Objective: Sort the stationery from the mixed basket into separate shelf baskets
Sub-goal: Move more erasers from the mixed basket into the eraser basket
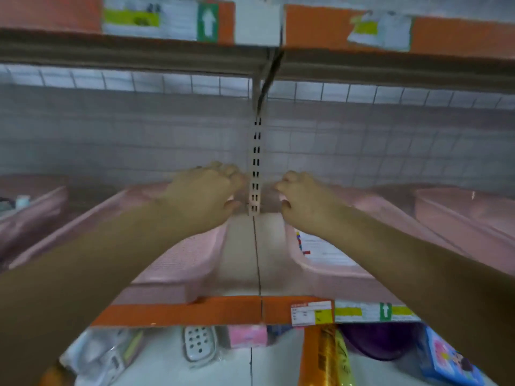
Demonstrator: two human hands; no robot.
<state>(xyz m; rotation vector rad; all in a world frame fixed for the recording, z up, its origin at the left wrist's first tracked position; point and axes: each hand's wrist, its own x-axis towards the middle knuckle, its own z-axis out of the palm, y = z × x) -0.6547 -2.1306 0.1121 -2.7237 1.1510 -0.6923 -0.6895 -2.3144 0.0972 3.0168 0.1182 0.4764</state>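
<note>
Orange-edged shelf (195,313) carries left pink basket (178,263) and right pink basket (328,277); left hand (203,196) at the first's far corner, right hand (303,201) at the second's; fingers curled, cannot tell whether they pinch the rims; printed sheet (323,252) lies in right pink basket.

- Orange shelf edge (195,313) along the front of the near shelf, carrying a white-and-red price label (311,313) and a green arrow sticker (385,311)
- Upper orange shelf edge (459,34) with blurred paper labels and another green arrow sticker (207,22)
- Slotted upright post (255,168) at centre, against a wire grid back panel (111,140)
- On the shelf below: clear-wrapped goods (103,355), a white perforated plastic piece (199,344), a pink box (246,336), an orange-and-gold pack (323,358), a purple rounded item (381,341), and a blue cartoon-printed box (448,360)
</note>
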